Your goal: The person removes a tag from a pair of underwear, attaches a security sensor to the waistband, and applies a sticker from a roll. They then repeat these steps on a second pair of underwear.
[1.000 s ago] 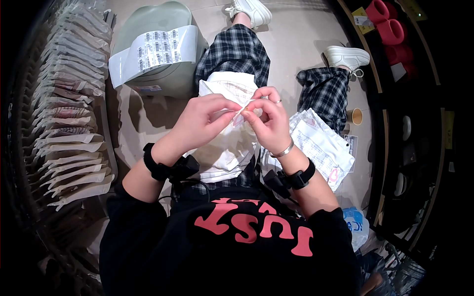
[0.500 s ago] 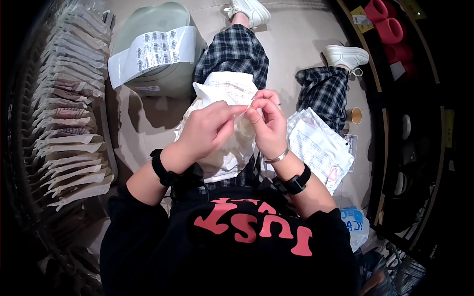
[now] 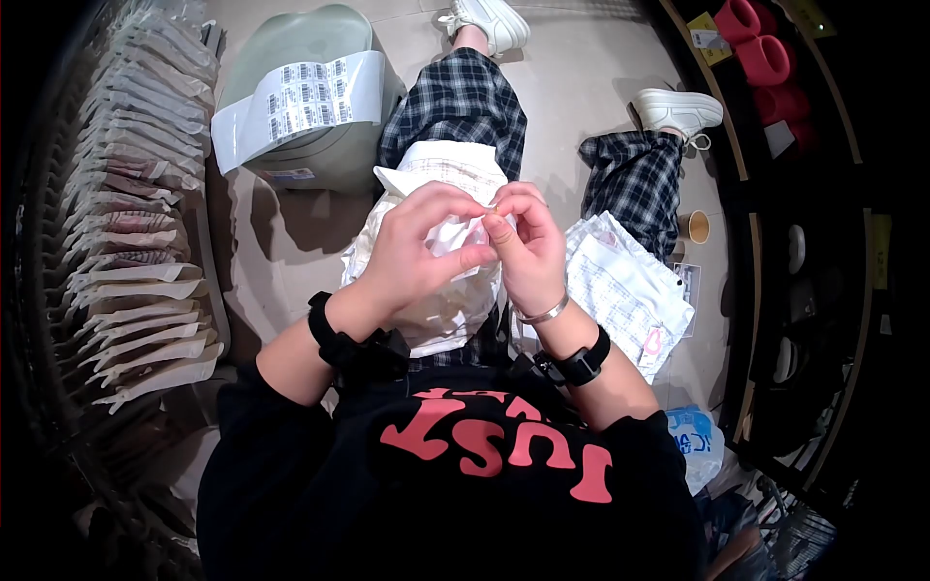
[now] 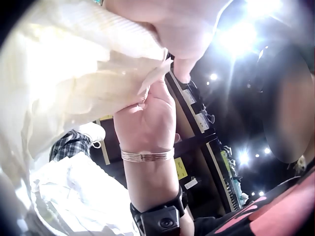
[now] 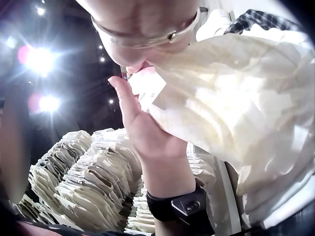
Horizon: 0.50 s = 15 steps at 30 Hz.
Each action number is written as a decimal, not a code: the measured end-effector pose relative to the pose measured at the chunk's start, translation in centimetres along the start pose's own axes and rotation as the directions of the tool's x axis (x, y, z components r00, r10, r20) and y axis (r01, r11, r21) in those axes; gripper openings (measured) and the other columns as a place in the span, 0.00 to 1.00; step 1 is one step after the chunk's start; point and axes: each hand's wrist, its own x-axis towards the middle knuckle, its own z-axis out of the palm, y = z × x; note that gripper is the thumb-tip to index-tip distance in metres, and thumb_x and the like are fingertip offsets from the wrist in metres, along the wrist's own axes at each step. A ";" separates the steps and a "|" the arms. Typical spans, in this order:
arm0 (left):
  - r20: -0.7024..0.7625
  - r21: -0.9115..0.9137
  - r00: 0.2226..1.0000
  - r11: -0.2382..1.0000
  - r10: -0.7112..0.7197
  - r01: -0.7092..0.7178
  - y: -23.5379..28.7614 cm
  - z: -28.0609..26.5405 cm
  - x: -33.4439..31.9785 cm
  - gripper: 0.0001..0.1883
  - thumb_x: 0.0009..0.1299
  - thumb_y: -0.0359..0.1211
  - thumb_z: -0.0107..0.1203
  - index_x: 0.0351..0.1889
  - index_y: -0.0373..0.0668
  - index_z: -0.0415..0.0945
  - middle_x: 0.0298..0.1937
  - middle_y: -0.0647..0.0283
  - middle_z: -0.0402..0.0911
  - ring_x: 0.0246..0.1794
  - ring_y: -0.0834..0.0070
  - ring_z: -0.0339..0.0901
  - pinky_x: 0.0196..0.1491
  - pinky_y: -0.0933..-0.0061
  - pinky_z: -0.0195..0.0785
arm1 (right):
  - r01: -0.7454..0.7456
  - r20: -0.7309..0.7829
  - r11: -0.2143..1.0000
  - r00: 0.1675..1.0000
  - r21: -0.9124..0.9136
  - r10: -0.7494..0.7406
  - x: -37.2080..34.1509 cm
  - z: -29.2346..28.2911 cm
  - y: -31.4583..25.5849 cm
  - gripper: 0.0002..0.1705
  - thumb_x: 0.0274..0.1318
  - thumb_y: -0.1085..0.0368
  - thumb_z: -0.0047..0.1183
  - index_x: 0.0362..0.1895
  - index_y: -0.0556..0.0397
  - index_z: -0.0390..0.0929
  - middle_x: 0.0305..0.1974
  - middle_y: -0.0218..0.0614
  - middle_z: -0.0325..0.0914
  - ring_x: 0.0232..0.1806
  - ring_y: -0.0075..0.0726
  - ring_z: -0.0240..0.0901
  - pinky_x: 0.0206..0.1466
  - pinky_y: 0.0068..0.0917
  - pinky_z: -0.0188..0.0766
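Observation:
A white garment [image 3: 453, 320] with a faint check lies over the lap, its upper edge raised between both hands. My right hand [image 3: 531, 250] pinches this edge between thumb and fingertips, where a tiny yellowish spot shows. My left hand [image 3: 415, 254] meets the right fingertips with its fingers, its thumb held apart from them. In the right wrist view that left thumb [image 5: 120, 91] points up beside a small white and pink tag [image 5: 151, 84] at the garment's edge. The fingers hide what lies between them.
More folded white garments [image 3: 630, 290] lie to the right, by a paper cup [image 3: 697, 228]. A grey-green bin [image 3: 305, 48] with a barcode label sheet [image 3: 315, 92] over it stands at front left. Packed garments [image 3: 145, 232] line the left; dark shelves [image 3: 814, 252] line the right.
Both hands were pinching at the garment's edge a second ago. The left thumb has since parted from its fingers; the right hand keeps its pinch. The garment's far left corner has spread leftward.

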 end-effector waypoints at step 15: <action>-0.077 0.093 0.995 0.994 0.059 -0.052 0.5 0.8 -0.4 0.07 0.56 0.26 0.57 0.33 0.40 0.76 0.25 0.63 0.74 0.19 0.77 0.69 0.18 0.80 0.60 | -0.051 -0.058 0.981 0.996 0.185 0.062 -0.5 -0.1 0.2 0.05 0.48 0.73 0.53 0.31 0.59 0.70 0.33 0.32 0.67 0.35 0.22 0.63 0.40 0.17 0.61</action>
